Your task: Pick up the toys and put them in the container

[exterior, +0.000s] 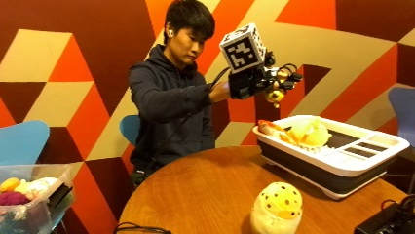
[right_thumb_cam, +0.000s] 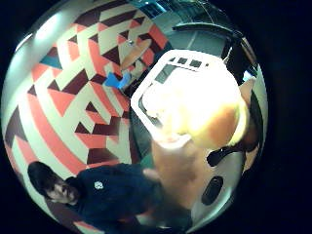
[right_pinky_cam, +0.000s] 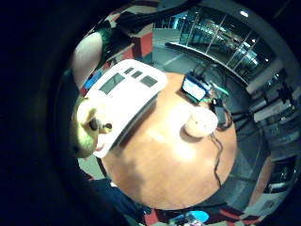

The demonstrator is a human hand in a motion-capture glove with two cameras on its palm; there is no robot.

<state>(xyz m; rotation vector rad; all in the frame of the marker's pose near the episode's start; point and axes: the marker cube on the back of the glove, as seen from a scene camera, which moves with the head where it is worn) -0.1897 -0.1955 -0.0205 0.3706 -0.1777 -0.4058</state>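
Note:
My gloved right hand (exterior: 258, 80) is raised above the near end of the white container (exterior: 363, 163), which stands on the round wooden table (exterior: 195, 195). Its fingers curl round a small yellow toy (exterior: 275, 95). That toy shows close to the palm as a yellow-green plush (right_pinky_cam: 87, 125) and fills much of the thumb side view (right_thumb_cam: 204, 107), with the container's rim (right_thumb_cam: 146, 92) under it. A yellow and orange plush toy (exterior: 305, 134) lies inside the container. A yellow spotted toy (exterior: 279, 204) stands on the table in front of the container, also seen from the palm (right_pinky_cam: 201, 122).
A clear box of plush toys (exterior: 32, 195) stands off the table at the left. Blue chairs (exterior: 23, 141) are behind. A black device (exterior: 389, 222) with a lit screen (right_pinky_cam: 195, 87) and cables lies at the table's edge beside the spotted toy.

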